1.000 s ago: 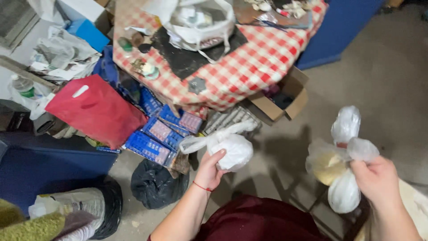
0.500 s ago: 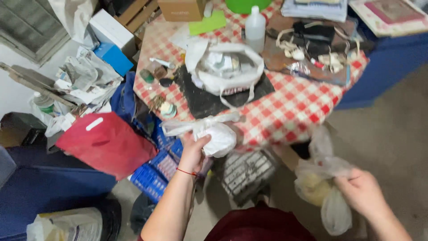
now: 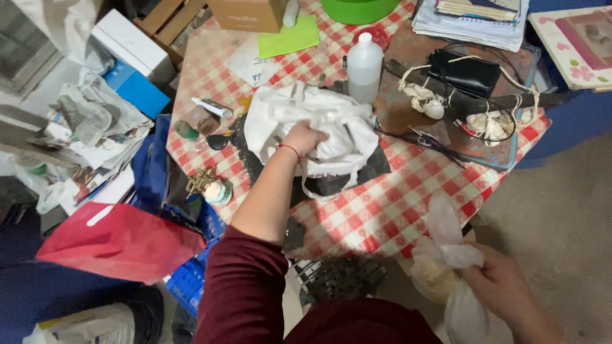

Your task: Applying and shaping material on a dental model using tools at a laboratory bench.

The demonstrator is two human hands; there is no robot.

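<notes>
One white cloth tote bag sits near the middle of the red-and-white checked tabletop, on a dark mat. The left hand reaches into its open mouth, fingers curled on white material inside; what exactly it grips cannot be told. The right hand, off the tabletop's near right edge, is closed around the twisted necks of translucent white plastic bags, at least two. One white plastic bottle stands just behind the tote. One green sheet of paper lies toward the far edge, beside one brown cardboard box. One red plastic bag lies below the left edge.
</notes>
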